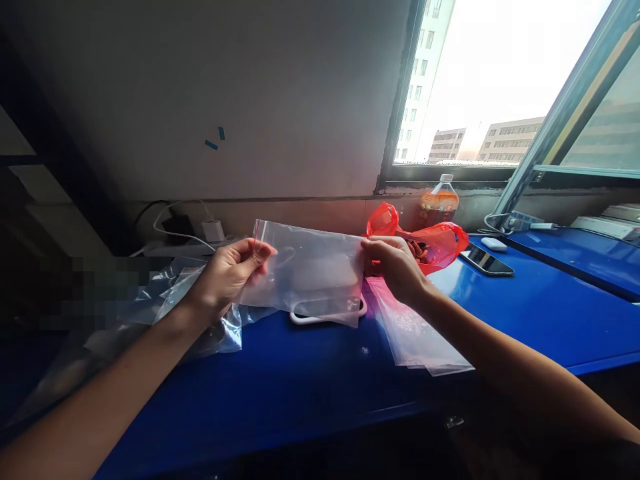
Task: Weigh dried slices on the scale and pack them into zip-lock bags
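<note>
A clear zip-lock bag (pixel 315 267) with a red seal line is stretched sideways between both hands above the blue table. My left hand (pixel 233 270) pinches it near the zip end, thumb on top. At the opposite end, my right hand (pixel 395 263) grips the upper corner between thumb and fingers. The bag looks flat, with nothing visible inside. Behind and below it lies a white-rimmed object (pixel 327 319), mostly hidden. Several flat clear bags (pixel 415 333) lie under my right forearm. More clear plastic bags (pixel 220 333) are heaped beneath my left hand and forearm.
A red plastic bag (pixel 440 240) holding dark brown pieces stands behind my right hand. Beyond it is a bottle of orange-brown drink (pixel 440 200). A phone (pixel 487 259) and a white case (pixel 494 245) lie at right. A white charger (pixel 213 231) with cables sits by the wall.
</note>
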Demonstrator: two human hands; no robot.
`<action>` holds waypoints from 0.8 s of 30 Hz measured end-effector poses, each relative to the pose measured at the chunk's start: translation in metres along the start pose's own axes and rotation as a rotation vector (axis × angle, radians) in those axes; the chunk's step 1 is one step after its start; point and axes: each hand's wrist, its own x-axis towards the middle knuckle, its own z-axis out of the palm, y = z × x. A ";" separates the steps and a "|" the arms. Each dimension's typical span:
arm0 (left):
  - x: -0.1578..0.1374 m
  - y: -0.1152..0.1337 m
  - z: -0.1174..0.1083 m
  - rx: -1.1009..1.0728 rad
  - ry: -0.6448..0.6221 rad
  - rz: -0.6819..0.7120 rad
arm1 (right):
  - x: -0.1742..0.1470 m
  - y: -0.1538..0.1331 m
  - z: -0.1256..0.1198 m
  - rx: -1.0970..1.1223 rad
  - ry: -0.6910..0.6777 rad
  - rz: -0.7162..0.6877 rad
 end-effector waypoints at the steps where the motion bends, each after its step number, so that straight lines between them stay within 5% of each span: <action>1: 0.000 0.001 -0.003 0.046 -0.044 -0.014 | 0.002 -0.001 -0.004 -0.006 0.034 -0.042; 4: -0.005 0.004 -0.005 0.171 -0.321 -0.055 | 0.002 -0.005 -0.009 -0.112 0.088 -0.162; 7: -0.015 0.010 0.007 0.269 -0.546 -0.018 | -0.010 -0.004 0.002 -0.218 -0.064 -0.186; 11: -0.026 0.015 0.027 0.379 -0.633 0.102 | -0.033 0.006 0.026 -0.300 -0.358 -0.171; 14: -0.029 0.014 0.032 0.417 -0.632 0.163 | -0.043 0.011 0.035 -0.304 -0.425 -0.155; 24: -0.020 0.014 0.018 0.332 -0.623 -0.017 | -0.028 0.013 0.017 -0.176 -0.047 -0.148</action>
